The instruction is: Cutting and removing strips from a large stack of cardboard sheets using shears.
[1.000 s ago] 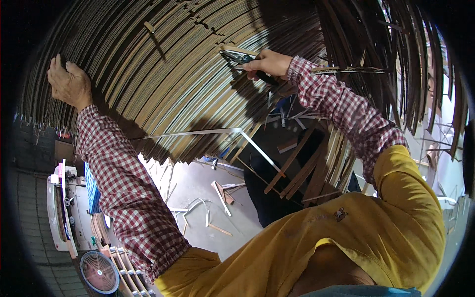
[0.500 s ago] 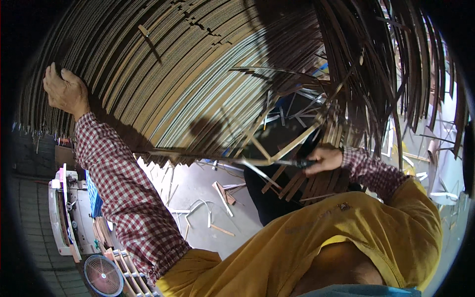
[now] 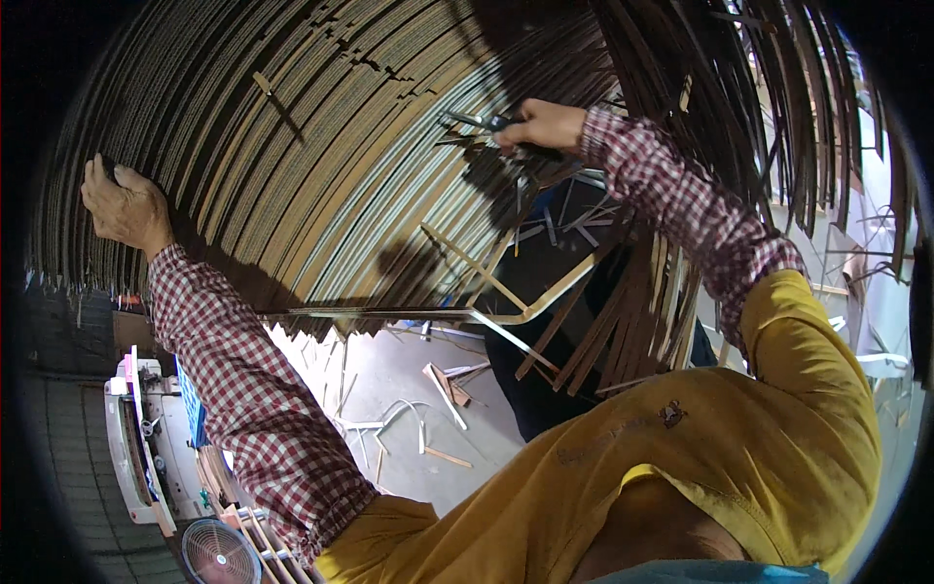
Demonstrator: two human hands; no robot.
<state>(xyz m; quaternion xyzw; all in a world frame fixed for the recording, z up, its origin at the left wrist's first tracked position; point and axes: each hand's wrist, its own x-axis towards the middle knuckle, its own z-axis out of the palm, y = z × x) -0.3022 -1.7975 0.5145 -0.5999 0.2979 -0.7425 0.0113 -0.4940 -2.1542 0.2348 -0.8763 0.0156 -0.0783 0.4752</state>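
Note:
A tall stack of cut cardboard sheets point(image 3: 292, 209) fills the upper left and centre, edges toward me; some in the middle are white-edged. My left hand point(image 3: 125, 206) rests against the stack's left side, fingers extended and thumb apart, gripping nothing visible. My right hand point(image 3: 545, 127) is closed round a hand tool point(image 3: 474, 120) with a dark grip and slim metal end. Its exact kind is unclear. The metal end lies over the stack's right part, by dark loose strips. Below it, a bent cardboard strip point(image 3: 553, 297) hangs off the stack's near edge.
Long dark cardboard strips point(image 3: 725, 107) hang at the upper right. More brown strips point(image 3: 623, 336) droop near my body. Scraps point(image 3: 448, 389) litter the pale floor. A round fan point(image 3: 220, 553) and a white machine point(image 3: 136, 438) stand at the lower left.
My right hand has risen with the tool from the stack's near edge, by the hanging strips, to its upper right part. My left hand stays against the stack's left side.

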